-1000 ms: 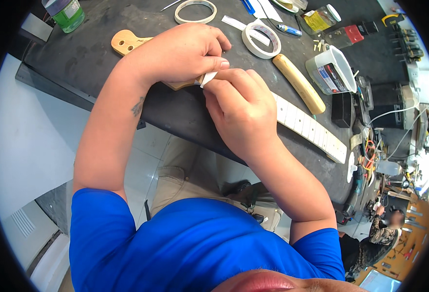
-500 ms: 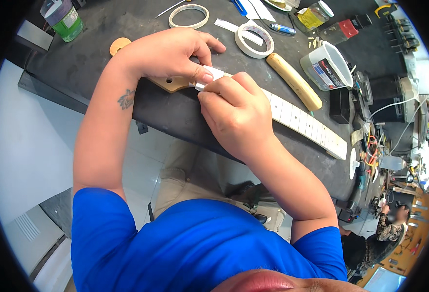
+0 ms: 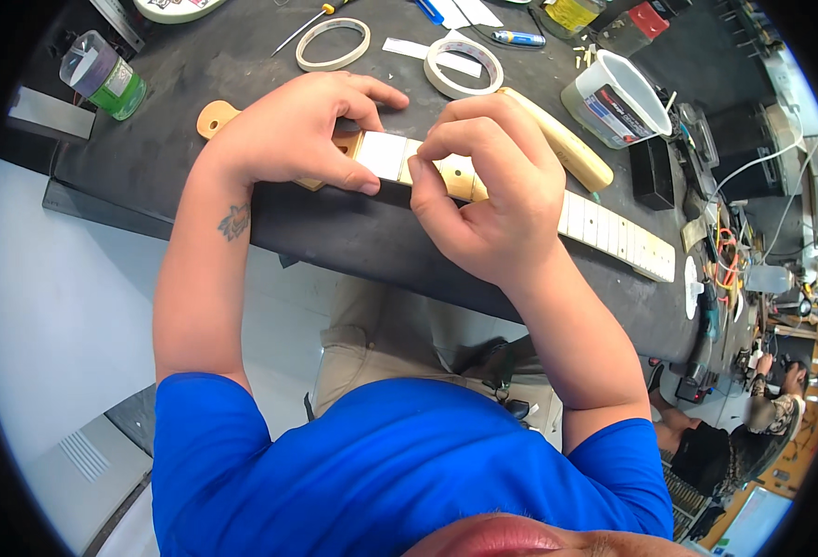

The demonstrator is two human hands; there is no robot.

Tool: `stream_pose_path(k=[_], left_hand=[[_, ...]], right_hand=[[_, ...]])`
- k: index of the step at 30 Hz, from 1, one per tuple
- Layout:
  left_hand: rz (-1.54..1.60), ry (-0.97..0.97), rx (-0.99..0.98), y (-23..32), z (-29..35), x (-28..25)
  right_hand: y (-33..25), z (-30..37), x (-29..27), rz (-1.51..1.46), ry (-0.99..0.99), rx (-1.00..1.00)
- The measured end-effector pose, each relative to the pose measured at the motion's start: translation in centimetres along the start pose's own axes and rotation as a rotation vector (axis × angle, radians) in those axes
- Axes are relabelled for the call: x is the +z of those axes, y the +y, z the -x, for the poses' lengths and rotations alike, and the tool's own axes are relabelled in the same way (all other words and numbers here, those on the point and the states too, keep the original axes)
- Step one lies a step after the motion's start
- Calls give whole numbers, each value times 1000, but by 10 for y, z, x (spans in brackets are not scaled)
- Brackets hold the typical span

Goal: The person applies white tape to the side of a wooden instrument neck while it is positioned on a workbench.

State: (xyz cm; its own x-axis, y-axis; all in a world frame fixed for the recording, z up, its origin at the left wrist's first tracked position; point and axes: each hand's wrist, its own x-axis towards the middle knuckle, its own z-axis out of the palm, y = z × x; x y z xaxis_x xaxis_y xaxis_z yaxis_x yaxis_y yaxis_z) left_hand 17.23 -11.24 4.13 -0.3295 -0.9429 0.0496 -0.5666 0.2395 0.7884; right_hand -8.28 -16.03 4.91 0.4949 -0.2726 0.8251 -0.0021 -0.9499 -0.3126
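A guitar neck (image 3: 604, 228) lies across the bench, its pale fretboard crossed by frets. Its headstock (image 3: 218, 118) points left, partly under my left hand (image 3: 307, 130). That hand straddles the neck near the headstock, thumb along the near edge and fingers over the far side. Beside the thumb, a smooth white strip (image 3: 381, 155) covers the fretboard; right of it, bare wood shows. My right hand (image 3: 497, 181) is above the fretboard, thumb and forefinger pinched together at the right end of the white strip. Whatever lies between those fingertips is too small to make out.
Behind the neck are two tape rolls (image 3: 463, 67), a rounded wooden block (image 3: 571, 153), a screwdriver (image 3: 305, 26) and a white plastic tub (image 3: 616, 102). A bottle with green liquid (image 3: 103, 79) stands at left. Another person (image 3: 743, 432) is at far right.
My right hand has moved right along the neck, away from the headstock, uncovering the white strip. My left thumb now lies along the near edge. The view has shifted slightly.
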Motion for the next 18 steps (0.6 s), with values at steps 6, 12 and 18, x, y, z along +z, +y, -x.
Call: stream_pose_path(k=[6,12,18], left_hand=[[-79,100,65,6,4,15],[-218,115,71,22,5,21],[-231,166,228,12,5,18]], right_hand=[[3,-5,-7,33,33,16],[12,-14,-22,89,68,30],[25,-24,-55,107,129,213]])
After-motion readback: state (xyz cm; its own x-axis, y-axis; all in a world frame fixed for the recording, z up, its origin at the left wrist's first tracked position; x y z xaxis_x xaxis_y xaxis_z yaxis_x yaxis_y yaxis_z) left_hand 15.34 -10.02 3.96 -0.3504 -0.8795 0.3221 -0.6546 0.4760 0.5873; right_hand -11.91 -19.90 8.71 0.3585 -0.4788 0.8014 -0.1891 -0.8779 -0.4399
